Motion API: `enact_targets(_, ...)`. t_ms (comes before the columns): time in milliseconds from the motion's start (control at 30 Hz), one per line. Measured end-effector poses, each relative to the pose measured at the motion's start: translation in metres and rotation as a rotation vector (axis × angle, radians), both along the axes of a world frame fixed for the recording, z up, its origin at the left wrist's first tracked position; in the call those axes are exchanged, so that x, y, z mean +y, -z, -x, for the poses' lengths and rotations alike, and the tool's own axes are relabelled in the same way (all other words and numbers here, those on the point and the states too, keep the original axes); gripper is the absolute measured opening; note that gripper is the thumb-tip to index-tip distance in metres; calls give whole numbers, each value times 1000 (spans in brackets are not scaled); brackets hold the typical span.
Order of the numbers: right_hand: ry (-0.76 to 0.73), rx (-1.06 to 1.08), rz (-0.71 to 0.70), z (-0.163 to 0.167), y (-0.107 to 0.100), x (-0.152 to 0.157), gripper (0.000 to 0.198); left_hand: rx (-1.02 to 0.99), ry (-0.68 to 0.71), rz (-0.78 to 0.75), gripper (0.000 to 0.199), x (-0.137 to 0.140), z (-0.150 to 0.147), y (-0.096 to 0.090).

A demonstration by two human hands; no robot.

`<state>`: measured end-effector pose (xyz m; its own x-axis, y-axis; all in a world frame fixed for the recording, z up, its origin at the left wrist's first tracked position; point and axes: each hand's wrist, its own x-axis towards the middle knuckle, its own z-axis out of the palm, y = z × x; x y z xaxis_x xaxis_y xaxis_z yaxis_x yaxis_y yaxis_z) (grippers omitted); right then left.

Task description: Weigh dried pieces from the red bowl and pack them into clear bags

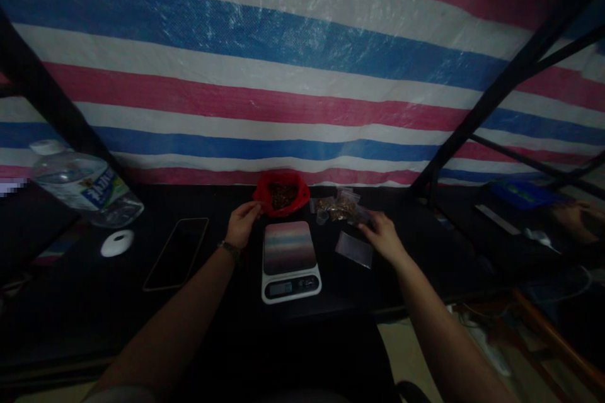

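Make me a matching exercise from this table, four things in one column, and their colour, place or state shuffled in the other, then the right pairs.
Things
1. Scale
2. Plastic bag
3. Phone
4. Bottle

Descriptions
A. Flat, with a dark screen
B. Clear, with a white cap
C. White-bodied, between the forearms
D. Red, at the left hand

Pairs: 1-C, 2-D, 3-A, 4-B

Before us, scale [289,249] on table [75,315]. Just behind scale, bag [282,210], small pieces [282,194] in it. Right of bag, packets [338,208]; nearer, flat pouch [354,249]. Left of scale, phone [177,255]; farther left, mouse [117,243], bottle [80,186] behind it.
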<state>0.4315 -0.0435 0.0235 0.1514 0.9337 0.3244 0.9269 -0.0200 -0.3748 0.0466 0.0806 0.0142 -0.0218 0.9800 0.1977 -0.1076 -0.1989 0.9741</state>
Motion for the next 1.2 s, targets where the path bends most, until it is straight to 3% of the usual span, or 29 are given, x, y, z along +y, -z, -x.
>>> enact_targets(67,-136,-39,102,25,10,-14,65,90,5,-36,40,-1,2,-1)
enact_targets(133,-160,-76,168,41,22,-24,71,171,25,-63,40,-2,2,-3)
enact_targets(267,-126,-110,215,48,30,-26,58,293,32,-99,36,-6,-2,-6)
enact_targets(467,-108,-146,206,53,6,-4,47,341,-4,-82,34,-10,-5,-10)
enact_targets(633,-154,-93,96,84,-18,31,52,341,7,-113,29,-7,-4,-6)
enact_targets(733,-191,-63,159,102,-19,56,51,358,7,-123,25,-7,-4,-5)
enact_targets(833,-214,38,183,112,-17,74,36,336,-9,-114,25,-7,-2,-4)
enact_targets(1033,-229,366,-109,134,-31,99,40,387,-2,-166,26,-4,-2,1)
enact_targets(1133,-339,524,-68,155,-39,118,47,475,-13,-234,27,2,-2,4)
enact_targets(1200,-400,538,-9,170,-42,132,42,573,39,-288,30,6,-2,4)
